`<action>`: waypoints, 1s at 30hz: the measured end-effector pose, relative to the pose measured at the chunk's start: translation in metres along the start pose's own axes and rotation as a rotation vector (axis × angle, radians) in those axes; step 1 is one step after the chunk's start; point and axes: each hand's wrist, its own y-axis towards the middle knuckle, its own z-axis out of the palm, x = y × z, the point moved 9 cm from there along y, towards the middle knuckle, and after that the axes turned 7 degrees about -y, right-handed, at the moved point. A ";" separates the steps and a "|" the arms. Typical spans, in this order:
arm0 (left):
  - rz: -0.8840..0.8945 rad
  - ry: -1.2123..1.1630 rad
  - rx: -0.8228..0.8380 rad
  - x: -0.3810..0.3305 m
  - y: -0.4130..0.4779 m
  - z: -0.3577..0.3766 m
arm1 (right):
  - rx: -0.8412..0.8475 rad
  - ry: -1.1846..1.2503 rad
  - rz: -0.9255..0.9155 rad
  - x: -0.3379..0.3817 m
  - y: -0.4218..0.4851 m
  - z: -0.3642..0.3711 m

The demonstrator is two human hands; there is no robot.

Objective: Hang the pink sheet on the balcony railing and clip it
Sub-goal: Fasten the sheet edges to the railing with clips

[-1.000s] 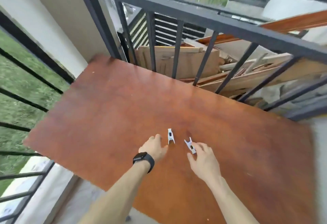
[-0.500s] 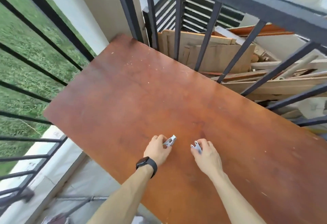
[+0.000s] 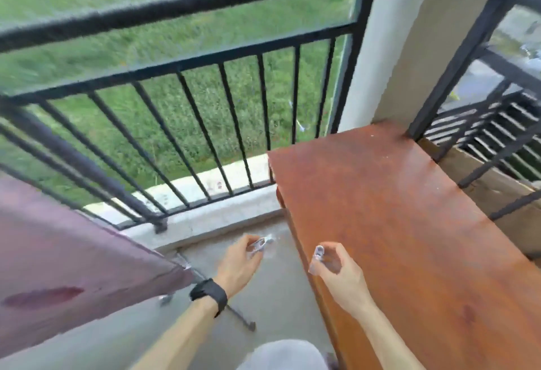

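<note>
The dusky pink sheet point(image 3: 58, 252) spreads flat across the lower left, its edge in front of the black balcony railing point(image 3: 175, 6). My left hand point(image 3: 240, 264), with a black watch on the wrist, pinches a small white clip point(image 3: 260, 243) above the concrete floor. My right hand point(image 3: 336, 270) grips a second white clip point(image 3: 318, 252) over the left edge of the red-brown table point(image 3: 395, 223). Both hands are apart from the sheet and the railing. The view is blurred by motion.
A pale pillar point(image 3: 380, 47) stands at the corner between two railing sections. Thin metal legs point(image 3: 234, 311) show on the floor beneath the sheet. Cardboard point(image 3: 497, 188) leans behind the table at the right. Grass lies beyond the rail.
Both hands picked the clips up off the table and lifted them. My view swung left, bringing the front railing and the pink sheet into sight.
</note>
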 end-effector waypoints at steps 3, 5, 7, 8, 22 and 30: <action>-0.041 -0.043 -0.174 0.049 -0.039 -0.084 | 0.152 -0.055 -0.116 0.065 -0.004 0.069; -0.123 -0.087 -0.290 0.085 -0.073 -0.130 | 0.242 -0.122 -0.184 0.100 -0.008 0.117; -0.201 -0.154 -0.406 0.118 -0.112 -0.170 | 0.333 -0.208 -0.273 0.135 -0.019 0.164; -0.243 -0.173 -0.450 0.134 -0.131 -0.186 | 0.381 -0.262 -0.326 0.150 -0.025 0.188; -0.662 -0.472 -1.220 0.268 -0.446 -0.276 | 1.003 -0.458 -0.858 0.299 -0.199 0.449; -0.733 -0.411 -1.585 0.298 -0.602 -0.340 | 1.206 -0.428 -1.120 0.369 -0.342 0.559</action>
